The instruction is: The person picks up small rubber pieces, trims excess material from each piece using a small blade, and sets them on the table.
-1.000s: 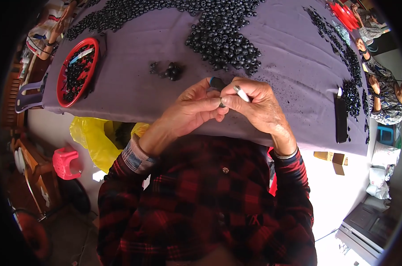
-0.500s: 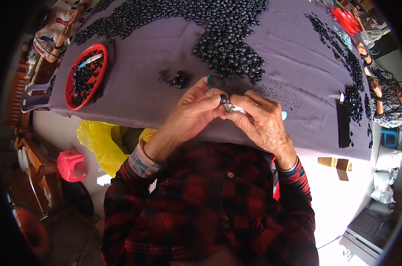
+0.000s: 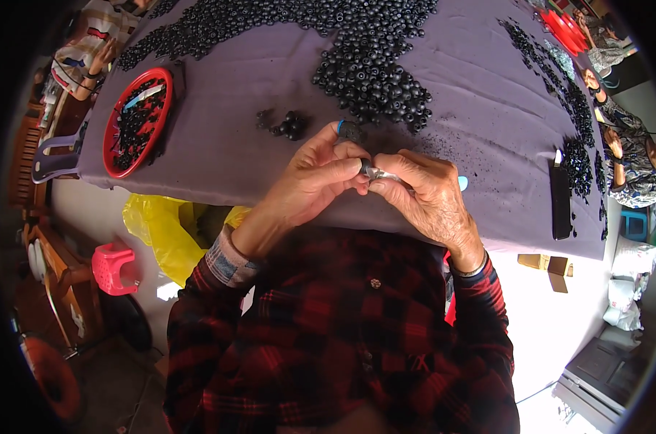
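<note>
Pinched between the thumb and fingers of my left hand (image 3: 310,173) is a small round black rubber piece (image 3: 365,167). A blue band with a dark covering sits on one of that hand's fingertips. My right hand (image 3: 433,192) is closed around a small knife with a silvery blade part (image 3: 383,174); a light blue end pokes out past the hand. The blade meets the black piece, though the exact contact is hidden by my fingers. Beyond my hands lies a big heap of similar black ring-like pieces (image 3: 371,79), and a small cluster (image 3: 291,125) lies nearer, by my left hand.
A purple cloth (image 3: 226,116) covers the table, with black crumbs at right of centre. At left is a red basin (image 3: 170,94) of black scraps. A black bar-like object (image 3: 560,202) lies near the right edge. A yellow bag (image 3: 161,224) hangs below. Other people sit at both sides.
The black piece has turned slightly in my left fingers, and the blade has shifted a little against it. Both hands stay in nearly the same place.
</note>
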{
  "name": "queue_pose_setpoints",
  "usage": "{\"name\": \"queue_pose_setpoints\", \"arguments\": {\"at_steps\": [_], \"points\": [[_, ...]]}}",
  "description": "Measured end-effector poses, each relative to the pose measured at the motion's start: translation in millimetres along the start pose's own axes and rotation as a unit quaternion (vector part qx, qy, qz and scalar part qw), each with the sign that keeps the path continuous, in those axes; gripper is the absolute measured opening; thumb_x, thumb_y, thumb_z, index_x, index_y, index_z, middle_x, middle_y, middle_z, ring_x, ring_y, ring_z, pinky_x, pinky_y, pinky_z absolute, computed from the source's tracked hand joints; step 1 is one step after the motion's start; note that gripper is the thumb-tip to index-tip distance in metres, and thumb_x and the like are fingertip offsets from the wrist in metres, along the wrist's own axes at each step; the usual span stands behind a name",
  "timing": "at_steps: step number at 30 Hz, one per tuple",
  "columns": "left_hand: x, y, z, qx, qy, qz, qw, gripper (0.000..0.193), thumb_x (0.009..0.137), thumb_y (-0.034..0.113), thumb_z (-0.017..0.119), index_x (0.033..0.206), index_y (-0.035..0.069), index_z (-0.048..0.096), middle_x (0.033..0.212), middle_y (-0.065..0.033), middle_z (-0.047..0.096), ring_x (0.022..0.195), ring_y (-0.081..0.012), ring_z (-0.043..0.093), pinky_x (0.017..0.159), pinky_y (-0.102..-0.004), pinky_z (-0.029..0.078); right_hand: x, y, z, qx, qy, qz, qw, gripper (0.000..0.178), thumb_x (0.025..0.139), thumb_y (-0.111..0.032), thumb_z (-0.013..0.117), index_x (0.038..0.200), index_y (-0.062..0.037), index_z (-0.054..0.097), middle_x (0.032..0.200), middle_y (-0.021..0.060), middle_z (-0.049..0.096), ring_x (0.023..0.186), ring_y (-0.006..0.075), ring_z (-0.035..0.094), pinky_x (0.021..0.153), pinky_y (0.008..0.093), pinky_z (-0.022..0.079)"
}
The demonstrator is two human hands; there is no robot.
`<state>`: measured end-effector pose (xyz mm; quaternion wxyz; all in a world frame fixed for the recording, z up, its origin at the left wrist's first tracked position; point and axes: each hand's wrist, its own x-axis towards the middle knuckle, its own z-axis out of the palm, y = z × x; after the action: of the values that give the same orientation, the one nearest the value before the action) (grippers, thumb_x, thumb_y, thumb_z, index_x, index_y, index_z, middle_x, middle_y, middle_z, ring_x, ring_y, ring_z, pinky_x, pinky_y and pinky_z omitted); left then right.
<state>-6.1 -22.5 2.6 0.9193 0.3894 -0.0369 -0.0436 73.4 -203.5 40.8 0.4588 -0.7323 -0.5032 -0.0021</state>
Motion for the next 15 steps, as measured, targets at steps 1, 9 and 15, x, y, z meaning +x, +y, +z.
{"name": "queue_pose_setpoints", "arguments": {"at_steps": [1, 9, 15], "points": [[-1, -1, -1, 0.012, -0.01, 0.001, 1.0, 0.036, 0.089, 0.004, 0.06, 0.122, 0.009, 0.045, 0.097, -0.0053, 0.061, 0.084, -0.0149, 0.059, 0.076, -0.0313, 0.048, 0, 4, 0, 0.0, 0.0, 0.001, 1.0, 0.019, 0.081, -0.017, 0.073, 0.095, -0.0077, 0.067, 0.081, 0.006, 0.067, 0.067, 0.0259, 0.065, 0.057, 0.0337, 0.051], [2, 6, 1, 0.008, 0.031, -0.011, 0.999, 0.036, 0.086, 0.002, 0.062, 0.118, 0.009, 0.044, 0.086, -0.0046, 0.055, 0.08, -0.0167, 0.054, 0.072, -0.0326, 0.048, -6, 12, -20, 0.089, 0.045, 0.128, 0.987, 0.023, 0.091, -0.023, 0.065, 0.101, -0.0014, 0.065, 0.088, 0.0041, 0.066, 0.072, 0.0108, 0.056, 0.069, 0.0255, 0.048], [3, 5, 1, 0.028, 0.032, -0.013, 0.999, 0.036, 0.088, 0.005, 0.062, 0.118, 0.006, 0.042, 0.086, -0.004, 0.055, 0.081, -0.0152, 0.055, 0.072, -0.0306, 0.047, -5, 4, -9, 0.06, 0.005, 0.079, 0.995, 0.026, 0.081, -0.016, 0.075, 0.101, -0.0033, 0.065, 0.082, 0.0039, 0.062, 0.071, 0.011, 0.054, 0.064, 0.0257, 0.045]]}}
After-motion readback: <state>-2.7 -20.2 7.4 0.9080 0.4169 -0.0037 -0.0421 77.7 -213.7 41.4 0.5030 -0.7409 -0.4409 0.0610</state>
